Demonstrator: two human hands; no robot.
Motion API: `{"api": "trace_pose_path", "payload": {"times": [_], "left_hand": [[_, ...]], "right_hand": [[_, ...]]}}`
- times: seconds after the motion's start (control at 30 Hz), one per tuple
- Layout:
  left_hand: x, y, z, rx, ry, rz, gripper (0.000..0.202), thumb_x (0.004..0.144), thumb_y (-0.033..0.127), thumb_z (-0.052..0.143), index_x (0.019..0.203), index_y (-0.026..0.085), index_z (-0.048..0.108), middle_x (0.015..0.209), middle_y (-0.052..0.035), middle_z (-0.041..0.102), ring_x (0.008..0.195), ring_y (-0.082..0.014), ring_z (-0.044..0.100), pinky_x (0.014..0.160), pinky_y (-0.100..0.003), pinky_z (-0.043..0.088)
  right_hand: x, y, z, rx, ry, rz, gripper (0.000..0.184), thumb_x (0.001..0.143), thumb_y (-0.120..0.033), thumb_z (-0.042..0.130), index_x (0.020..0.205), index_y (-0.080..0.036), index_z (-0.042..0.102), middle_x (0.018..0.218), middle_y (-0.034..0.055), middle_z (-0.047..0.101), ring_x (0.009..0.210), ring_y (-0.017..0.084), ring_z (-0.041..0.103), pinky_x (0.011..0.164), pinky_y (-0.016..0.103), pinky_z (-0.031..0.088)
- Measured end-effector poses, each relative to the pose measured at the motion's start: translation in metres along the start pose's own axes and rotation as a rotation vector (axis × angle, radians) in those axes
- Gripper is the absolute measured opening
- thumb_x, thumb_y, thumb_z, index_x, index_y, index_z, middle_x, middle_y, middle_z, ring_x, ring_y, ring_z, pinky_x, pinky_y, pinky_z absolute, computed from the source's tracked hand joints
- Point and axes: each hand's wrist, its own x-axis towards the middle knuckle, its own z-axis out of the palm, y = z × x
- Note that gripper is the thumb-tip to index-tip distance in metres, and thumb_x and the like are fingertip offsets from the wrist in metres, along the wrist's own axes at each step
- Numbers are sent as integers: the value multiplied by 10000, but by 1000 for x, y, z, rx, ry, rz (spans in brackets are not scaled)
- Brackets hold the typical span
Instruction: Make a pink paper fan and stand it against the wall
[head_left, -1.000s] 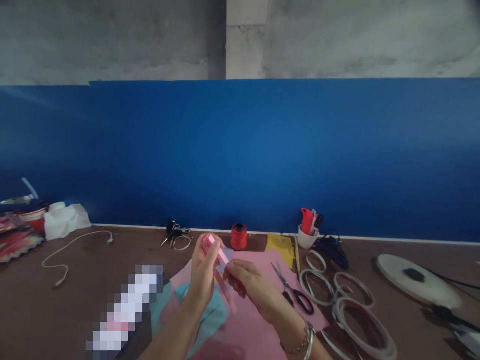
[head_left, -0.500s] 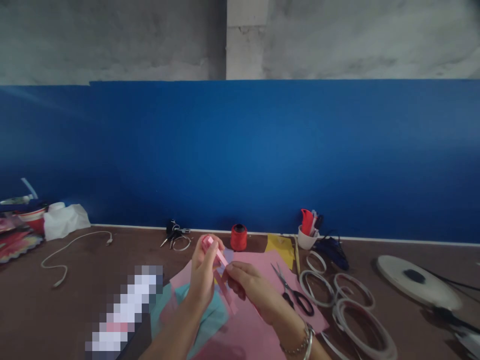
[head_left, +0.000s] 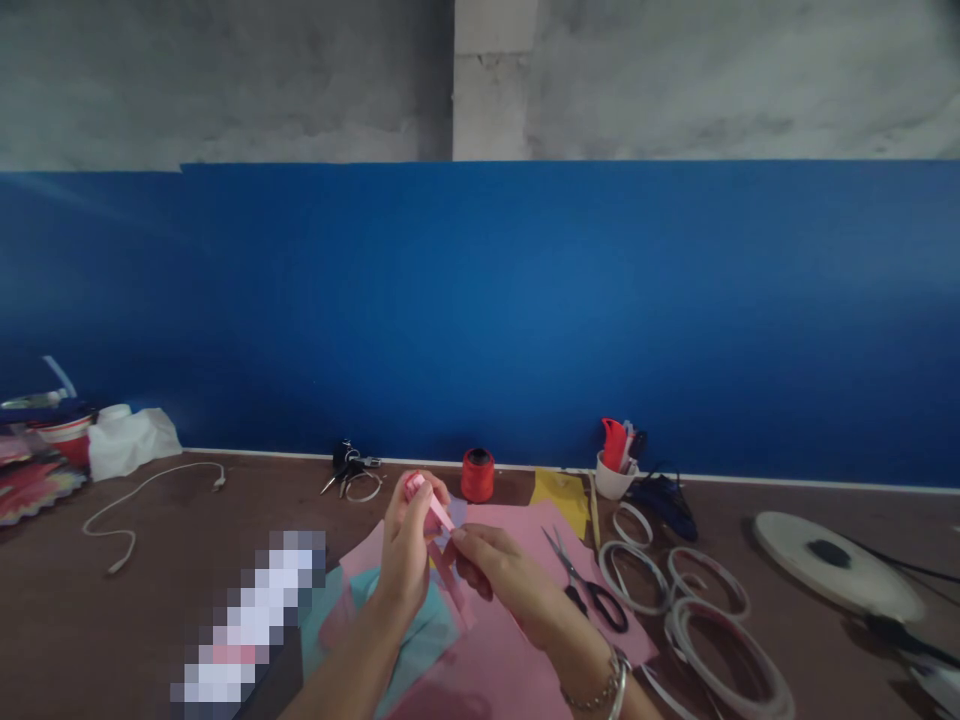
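My left hand [head_left: 405,555] is raised over the table with its fingers closed on a folded pink paper strip [head_left: 433,512]. My right hand [head_left: 501,580], a bracelet at its wrist, pinches the lower part of the same strip just to the right. Both hands hover above a pink paper sheet [head_left: 517,650] and a teal sheet [head_left: 427,640] that lie flat on the brown table [head_left: 135,620].
Scissors [head_left: 585,585] lie right of the pink sheet, with several white tape rings [head_left: 705,600] beyond. A red thread spool [head_left: 478,473], keys [head_left: 349,468], yellow paper [head_left: 561,495], a white cup of tools [head_left: 616,465], a white cable [head_left: 142,500] and a round white disc [head_left: 836,562] lie along the blue wall.
The hands have shifted slightly; my right fingers have crept a little up the strip toward the left hand. Nothing else has moved.
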Motion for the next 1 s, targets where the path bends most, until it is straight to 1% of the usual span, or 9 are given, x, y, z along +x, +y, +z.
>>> {"api": "trace_pose_path", "payload": {"times": [0.2,0.33,0.63,0.77,0.9,1.0], "left_hand": [[-2,2,1,-16,-7,3,264,853,415,501,705,196,513,643,34,493,545,-98,434,509,-197,369],[-1,1,0,-32,-30,13,259,867,403,474,718,195,513,639,33,492,537,-100,418,504,-206,357],[-1,-1,0,-101,-52,18,280,868,411,463,702,191,509,662,23,497,558,-104,422,526,-216,358],[-1,-1,0,-125,-29,9,257,849,410,490,716,192,520,694,21,505,555,-100,416,515,-217,347],[1,-1,0,-130,24,6,244,811,413,535,710,191,528,723,5,536,608,-118,456,542,-226,376],[2,-1,0,-131,3,-18,244,811,419,525,714,195,523,716,3,542,593,-120,451,510,-225,369]], "right_hand": [[1,0,0,-48,6,-11,374,829,-495,512,654,-168,555,537,-56,378,516,89,301,518,254,214],[1,-1,0,-60,8,-12,398,837,-511,499,648,-164,547,543,-51,385,524,90,313,521,252,227],[4,3,-2,-71,-17,-6,383,848,-488,487,651,-161,522,549,-53,369,525,86,293,508,244,218],[3,2,-3,-65,-37,4,361,853,-473,478,680,-160,532,543,-61,353,515,82,269,506,244,205],[1,-1,-2,-57,-39,18,370,842,-487,487,669,-162,526,531,-70,331,507,80,254,507,242,204],[0,-2,-1,-78,-28,23,373,844,-485,484,689,-154,559,532,-68,329,511,83,260,508,240,210]]}}
